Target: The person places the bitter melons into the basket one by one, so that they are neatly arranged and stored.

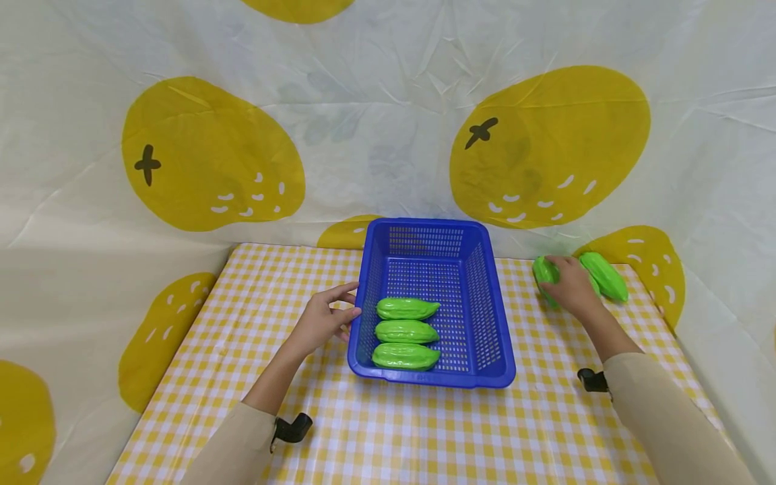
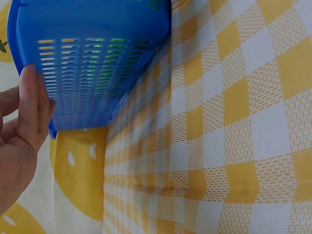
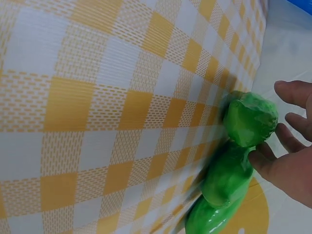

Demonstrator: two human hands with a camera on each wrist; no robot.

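A blue plastic basket [image 1: 430,381] stands on the table, with several glossy green bitter gourds [image 1: 406,331] in it, side by side at its near left. My left hand [image 1: 321,320] touches the basket's left rim with fingers nearly straight; the left wrist view shows this hand [image 2: 27,117] against the rim from outside. At the far right, my right hand [image 1: 570,283] is over several more bitter gourds [image 1: 603,276]. The right wrist view shows the right hand [image 3: 292,146] with spread, bent fingers around the end of the nearest bitter gourd [image 3: 248,119], not visibly closed on it.
A yellow-and-white checked cloth [image 1: 424,438] covers the table. Behind it hangs a pale curtain [image 1: 376,135] printed with large yellow fruit, which also runs along both sides. A black wrist mount [image 1: 294,428] sits on the left sleeve, another [image 1: 591,380] on the right.
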